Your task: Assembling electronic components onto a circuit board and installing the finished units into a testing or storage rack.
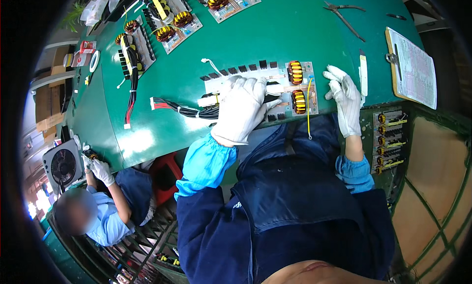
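Note:
In front of me on the green table lies a circuit board point(307, 67) with two yellow-and-black coils, a row of black parts and a yellow wire point(309, 109). My gloved left hand point(241, 106) covers its middle, fingers bent and closed over the parts there; what lies beneath the palm is hidden. A black cable bundle point(189, 111) with a red-and-white end runs out from the board's left side. Just past the board's right end, my gloved right hand point(345, 99) is held with loosely bent, separated fingers and nothing visible in them. Beside it lies a white utility knife point(363, 80).
Similar boards point(182, 30) stand at the table's far left. Pliers point(346, 21) lie far right, a clipboard point(413, 67) with papers at the right edge. More boards point(388, 141) sit low right. A co-worker point(105, 205) works at the left near a fan point(63, 166).

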